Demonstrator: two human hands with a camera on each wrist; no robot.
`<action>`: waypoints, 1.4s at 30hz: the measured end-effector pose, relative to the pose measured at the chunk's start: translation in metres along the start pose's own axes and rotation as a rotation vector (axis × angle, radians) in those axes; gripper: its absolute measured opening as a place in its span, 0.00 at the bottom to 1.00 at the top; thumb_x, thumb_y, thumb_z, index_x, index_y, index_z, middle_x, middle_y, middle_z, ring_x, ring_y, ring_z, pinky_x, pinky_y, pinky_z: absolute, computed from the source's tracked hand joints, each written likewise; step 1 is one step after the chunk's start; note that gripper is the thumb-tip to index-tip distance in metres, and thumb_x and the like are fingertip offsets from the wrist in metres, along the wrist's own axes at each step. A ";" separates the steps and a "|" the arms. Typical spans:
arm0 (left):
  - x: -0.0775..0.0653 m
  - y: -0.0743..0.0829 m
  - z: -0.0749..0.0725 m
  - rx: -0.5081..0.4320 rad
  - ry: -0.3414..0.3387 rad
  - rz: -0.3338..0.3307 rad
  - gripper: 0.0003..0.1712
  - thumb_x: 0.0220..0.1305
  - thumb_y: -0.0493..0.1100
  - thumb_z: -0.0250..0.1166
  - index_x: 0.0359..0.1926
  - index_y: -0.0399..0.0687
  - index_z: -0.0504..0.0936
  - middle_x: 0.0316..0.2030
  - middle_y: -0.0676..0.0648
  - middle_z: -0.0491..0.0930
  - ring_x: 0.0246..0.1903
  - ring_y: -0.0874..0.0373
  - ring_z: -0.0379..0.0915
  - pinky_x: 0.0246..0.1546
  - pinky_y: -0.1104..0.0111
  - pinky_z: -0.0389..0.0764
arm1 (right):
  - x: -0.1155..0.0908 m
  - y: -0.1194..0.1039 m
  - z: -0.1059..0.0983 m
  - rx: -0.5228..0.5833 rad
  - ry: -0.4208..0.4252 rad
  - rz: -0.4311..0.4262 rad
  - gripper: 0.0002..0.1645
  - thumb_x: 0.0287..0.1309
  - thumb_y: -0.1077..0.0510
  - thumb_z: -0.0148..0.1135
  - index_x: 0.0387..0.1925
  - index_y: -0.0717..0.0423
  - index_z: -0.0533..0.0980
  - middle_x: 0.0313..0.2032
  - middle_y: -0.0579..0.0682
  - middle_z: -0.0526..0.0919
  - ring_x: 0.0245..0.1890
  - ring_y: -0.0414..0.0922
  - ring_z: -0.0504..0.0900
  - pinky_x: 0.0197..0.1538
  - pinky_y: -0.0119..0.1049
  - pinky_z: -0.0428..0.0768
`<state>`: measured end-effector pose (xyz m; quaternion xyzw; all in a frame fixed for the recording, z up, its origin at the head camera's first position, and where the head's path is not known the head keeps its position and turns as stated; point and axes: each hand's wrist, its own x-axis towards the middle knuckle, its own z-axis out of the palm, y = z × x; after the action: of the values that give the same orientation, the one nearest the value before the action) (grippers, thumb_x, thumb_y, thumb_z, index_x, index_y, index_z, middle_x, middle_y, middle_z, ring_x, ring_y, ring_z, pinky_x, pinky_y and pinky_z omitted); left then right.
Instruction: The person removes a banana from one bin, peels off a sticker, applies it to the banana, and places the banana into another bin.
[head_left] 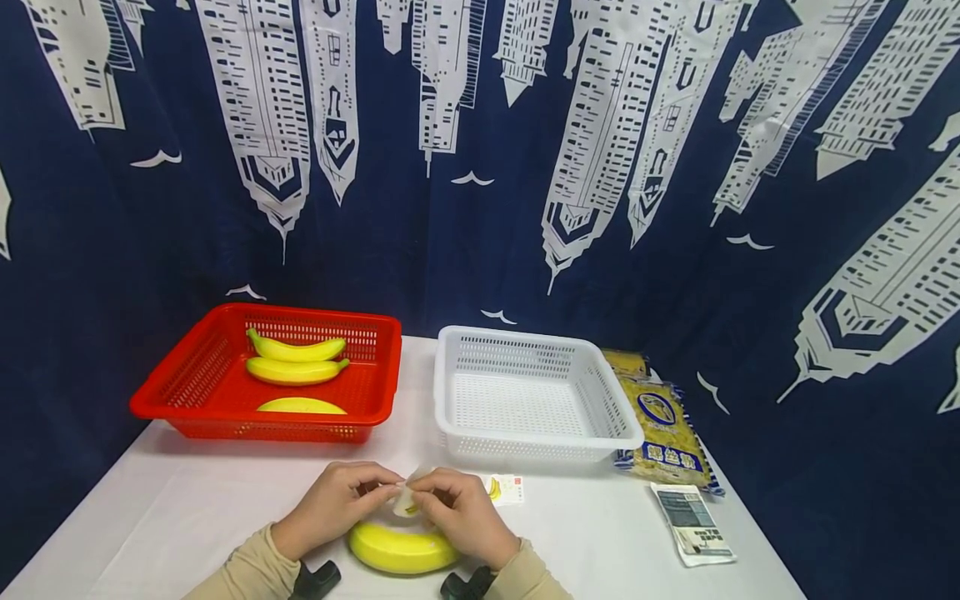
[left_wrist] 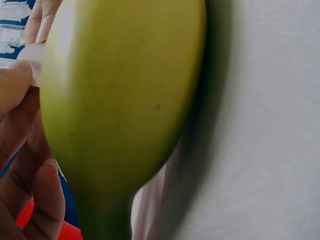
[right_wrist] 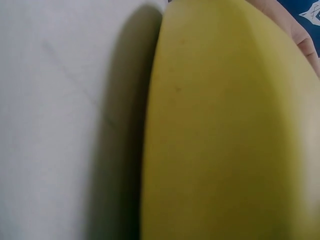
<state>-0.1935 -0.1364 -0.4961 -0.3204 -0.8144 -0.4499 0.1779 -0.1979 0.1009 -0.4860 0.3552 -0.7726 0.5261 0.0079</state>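
Note:
A small white sticker [head_left: 406,503] with a yellow banana print is pinched between both hands, just above a banana. The left hand [head_left: 347,505] holds its left edge with thumb and forefinger, and the right hand [head_left: 467,510] pinches the other side. Below them the yellow banana [head_left: 403,550] lies crosswise on the white table, its right end partly behind the right hand. It fills much of the left wrist view, where the sticker [left_wrist: 34,56] shows at its side between fingertips. In the right wrist view the banana [right_wrist: 215,120] hides most of the hand.
A red basket [head_left: 386,392] with three bananas stands back left. Beside it is a white basket [head_left: 442,387]. A printed card [head_left: 510,489] lies in front. Yellow noodle packets [head_left: 663,429] and a small white packet [head_left: 693,525] lie at the right edge.

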 end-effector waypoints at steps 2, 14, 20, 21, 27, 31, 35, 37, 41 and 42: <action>0.000 0.001 0.000 0.009 0.007 0.004 0.05 0.66 0.46 0.72 0.41 0.62 0.89 0.32 0.65 0.84 0.26 0.74 0.72 0.26 0.74 0.77 | 0.000 0.000 -0.001 -0.018 0.004 0.011 0.09 0.71 0.55 0.63 0.45 0.50 0.87 0.38 0.49 0.88 0.24 0.29 0.76 0.27 0.29 0.81; 0.003 0.001 -0.001 0.026 0.032 0.018 0.05 0.64 0.43 0.74 0.40 0.60 0.90 0.31 0.65 0.85 0.26 0.74 0.72 0.26 0.74 0.78 | 0.001 -0.002 -0.005 -0.033 0.040 0.032 0.07 0.71 0.56 0.64 0.44 0.51 0.87 0.34 0.50 0.88 0.24 0.29 0.75 0.28 0.27 0.79; 0.002 0.002 0.000 0.021 0.036 0.013 0.05 0.63 0.43 0.74 0.40 0.59 0.90 0.30 0.65 0.84 0.25 0.75 0.72 0.24 0.74 0.77 | 0.001 -0.002 -0.006 -0.013 0.040 0.044 0.07 0.70 0.58 0.65 0.43 0.52 0.87 0.34 0.53 0.88 0.24 0.30 0.76 0.29 0.25 0.78; 0.002 0.002 0.000 0.022 0.039 0.014 0.06 0.63 0.42 0.74 0.40 0.59 0.90 0.30 0.65 0.84 0.25 0.75 0.72 0.24 0.74 0.77 | 0.001 -0.002 -0.006 -0.010 0.040 0.046 0.07 0.70 0.58 0.65 0.43 0.52 0.87 0.34 0.54 0.88 0.24 0.30 0.76 0.29 0.26 0.78; 0.002 0.001 0.000 0.030 0.051 0.020 0.07 0.62 0.41 0.75 0.39 0.59 0.90 0.29 0.66 0.84 0.25 0.75 0.71 0.24 0.75 0.76 | 0.000 -0.004 -0.007 0.006 0.044 0.069 0.07 0.70 0.58 0.65 0.43 0.54 0.86 0.36 0.56 0.88 0.24 0.30 0.76 0.30 0.25 0.78; 0.002 0.001 0.000 0.025 0.048 0.016 0.06 0.63 0.42 0.75 0.40 0.58 0.90 0.29 0.65 0.84 0.25 0.75 0.71 0.24 0.75 0.76 | -0.001 -0.004 -0.008 0.009 0.045 0.082 0.07 0.70 0.57 0.65 0.43 0.53 0.87 0.36 0.55 0.88 0.24 0.30 0.76 0.30 0.26 0.79; 0.001 0.001 0.000 0.025 0.042 0.002 0.05 0.63 0.43 0.74 0.40 0.58 0.90 0.29 0.65 0.84 0.25 0.75 0.71 0.24 0.74 0.77 | -0.001 -0.003 -0.009 -0.008 0.048 0.086 0.07 0.70 0.57 0.65 0.43 0.53 0.87 0.35 0.54 0.88 0.23 0.30 0.77 0.30 0.26 0.79; 0.000 0.000 0.000 0.028 0.041 -0.002 0.05 0.63 0.43 0.74 0.40 0.58 0.90 0.29 0.65 0.84 0.25 0.75 0.71 0.24 0.74 0.77 | -0.002 -0.003 -0.009 -0.013 0.048 0.088 0.07 0.69 0.57 0.65 0.43 0.52 0.87 0.34 0.53 0.88 0.23 0.30 0.77 0.30 0.26 0.79; 0.000 -0.001 -0.001 0.030 0.041 -0.008 0.05 0.63 0.44 0.74 0.40 0.59 0.90 0.29 0.65 0.84 0.25 0.75 0.71 0.24 0.74 0.77 | -0.002 -0.003 -0.010 -0.013 0.050 0.094 0.07 0.69 0.57 0.66 0.43 0.52 0.87 0.33 0.52 0.88 0.23 0.31 0.77 0.29 0.26 0.78; -0.001 -0.001 -0.001 0.029 0.041 -0.009 0.05 0.63 0.44 0.74 0.40 0.59 0.90 0.29 0.65 0.84 0.25 0.74 0.71 0.24 0.74 0.77 | -0.002 -0.003 -0.011 -0.013 0.051 0.095 0.06 0.69 0.57 0.66 0.42 0.51 0.87 0.33 0.52 0.88 0.23 0.31 0.77 0.29 0.26 0.78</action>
<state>-0.1936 -0.1374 -0.4965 -0.3050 -0.8184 -0.4453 0.1971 -0.1985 0.1100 -0.4794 0.3046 -0.7916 0.5296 0.0048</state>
